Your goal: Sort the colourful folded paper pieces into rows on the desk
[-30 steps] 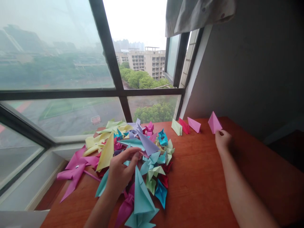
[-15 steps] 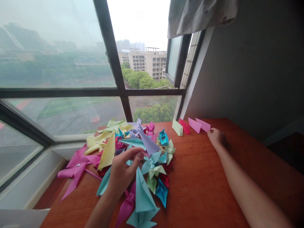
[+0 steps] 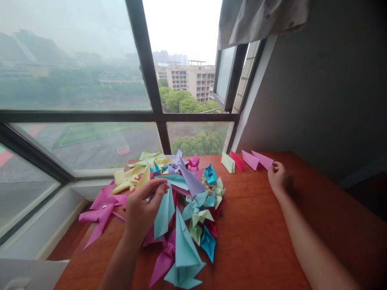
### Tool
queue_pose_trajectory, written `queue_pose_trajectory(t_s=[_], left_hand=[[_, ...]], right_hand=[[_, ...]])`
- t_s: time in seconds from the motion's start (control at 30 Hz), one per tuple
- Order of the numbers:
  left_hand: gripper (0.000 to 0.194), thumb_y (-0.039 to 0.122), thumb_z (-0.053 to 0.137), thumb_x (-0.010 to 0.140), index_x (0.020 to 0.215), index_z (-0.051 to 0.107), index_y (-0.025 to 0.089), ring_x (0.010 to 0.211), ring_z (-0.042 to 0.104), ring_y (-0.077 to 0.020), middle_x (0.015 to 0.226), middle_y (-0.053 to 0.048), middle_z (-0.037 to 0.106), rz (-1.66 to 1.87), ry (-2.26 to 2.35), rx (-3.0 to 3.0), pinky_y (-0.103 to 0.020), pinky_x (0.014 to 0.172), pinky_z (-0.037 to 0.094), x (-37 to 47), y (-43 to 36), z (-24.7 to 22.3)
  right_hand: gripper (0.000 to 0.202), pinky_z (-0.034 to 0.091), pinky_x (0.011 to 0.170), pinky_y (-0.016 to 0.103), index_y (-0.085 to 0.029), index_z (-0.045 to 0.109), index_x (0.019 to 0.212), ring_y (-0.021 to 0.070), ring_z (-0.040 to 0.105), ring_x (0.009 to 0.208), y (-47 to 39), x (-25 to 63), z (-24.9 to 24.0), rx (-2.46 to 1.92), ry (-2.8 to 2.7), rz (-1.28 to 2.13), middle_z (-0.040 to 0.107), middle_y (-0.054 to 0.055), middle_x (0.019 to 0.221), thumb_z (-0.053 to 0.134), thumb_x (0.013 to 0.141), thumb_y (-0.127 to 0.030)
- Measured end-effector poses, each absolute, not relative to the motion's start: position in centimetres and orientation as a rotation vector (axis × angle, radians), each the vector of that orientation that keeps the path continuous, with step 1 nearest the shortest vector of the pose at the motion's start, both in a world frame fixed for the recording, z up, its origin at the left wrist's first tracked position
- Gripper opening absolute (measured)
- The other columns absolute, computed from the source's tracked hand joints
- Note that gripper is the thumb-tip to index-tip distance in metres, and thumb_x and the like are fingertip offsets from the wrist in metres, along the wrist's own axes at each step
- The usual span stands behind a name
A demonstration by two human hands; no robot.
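Observation:
My left hand (image 3: pixel 143 207) is over a heap of folded paper, thumb and forefinger pinched at the tip of a light-blue paper plane (image 3: pixel 164 215), which slants down from the fingertips. My right hand (image 3: pixel 277 176) pinches the near end of a pink paper plane (image 3: pixel 262 159) at the right end of a row. Beside it in the row stand another pink plane (image 3: pixel 250 160), a red one (image 3: pixel 237 162) and a pale green one (image 3: pixel 227 162). Close to my left hand lie a purple plane (image 3: pixel 192 179) and a second light-blue plane (image 3: pixel 185 241).
The heap also holds several folded paper pieces, including a blue one (image 3: pixel 208 243) and a magenta pinwheel (image 3: pixel 101 211) on its left. All rest on a reddish-brown wooden table (image 3: pixel 242 233). Windows (image 3: pixel 75 60) rise behind it, with a grey curtain (image 3: pixel 263 22) above and a wall (image 3: pixel 317 96) at right.
My left hand has moved left and slightly up. The light-blue plane at its fingertips has swung more upright. My right hand stays at the pink plane, and the view has shifted slightly.

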State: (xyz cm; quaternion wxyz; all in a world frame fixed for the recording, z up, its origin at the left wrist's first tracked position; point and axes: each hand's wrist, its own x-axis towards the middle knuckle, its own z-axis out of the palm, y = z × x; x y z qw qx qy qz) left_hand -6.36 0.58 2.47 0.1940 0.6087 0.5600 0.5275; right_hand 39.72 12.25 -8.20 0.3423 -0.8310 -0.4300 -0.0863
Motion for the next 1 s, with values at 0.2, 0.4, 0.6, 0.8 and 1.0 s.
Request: queue_pose_trajectory(t_s=[0.2,0.4,0.6,0.8,1.0], left_hand=[[0.022,0.036,0.064,0.085,0.098,0.072,0.019,0.072,0.071,-0.0169,0.079,-0.002,0.074,1.64,1.763,1.57,-0.026,0.069,0.057,-8.9,1.0,2.8],[0.029,0.043,0.056,0.088,0.1,0.072,0.021,0.079,0.071,-0.0218,0.09,-0.004,0.077,1.138,1.921,1.933,-0.028,0.068,0.054,-8.5,1.6,2.0],[0.033,0.036,0.049,0.092,0.114,0.068,0.022,0.095,0.07,-0.0282,0.114,-0.009,0.074,0.615,2.071,2.236,-0.033,0.074,0.05,-7.4,1.4,1.4],[0.03,0.037,0.046,0.093,0.109,0.068,0.025,0.092,0.071,-0.0286,0.104,-0.007,0.076,0.46,2.187,2.241,-0.031,0.066,0.045,-7.3,1.3,1.4],[0.028,0.041,0.046,0.093,0.092,0.068,0.024,0.082,0.07,-0.0269,0.09,-0.005,0.075,0.419,2.199,2.243,-0.03,0.06,0.039,-7.2,1.4,1.4]], right_hand=[[0.033,0.044,0.069,0.029,-0.017,0.074,0.095,0.0231,0.066,0.08,10.5,31.9,-4.6,-1.707,-1.358,-0.151,0.074,0.01,0.09,0.048,0.087,-0.036],[0.03,0.046,0.065,0.026,-0.019,0.072,0.083,0.0176,0.063,0.068,7.6,22.2,-2.1,-1.385,-1.657,0.24,0.073,0.004,0.078,0.05,0.091,-0.037],[0.026,0.046,0.065,0.027,-0.019,0.072,0.085,0.0171,0.064,0.069,4.6,19.5,-3.3,-1.277,-1.696,0.288,0.072,0.004,0.081,0.05,0.094,-0.031],[0.024,0.05,0.07,0.028,-0.019,0.072,0.09,0.0186,0.067,0.076,4.0,20.6,-4.0,-1.259,-1.597,0.27,0.074,0.006,0.088,0.051,0.094,-0.032],[0.025,0.051,0.067,0.028,-0.019,0.072,0.09,0.0183,0.066,0.072,3.9,20.7,-3.5,-1.249,-1.533,0.277,0.074,0.005,0.085,0.052,0.093,-0.033]])
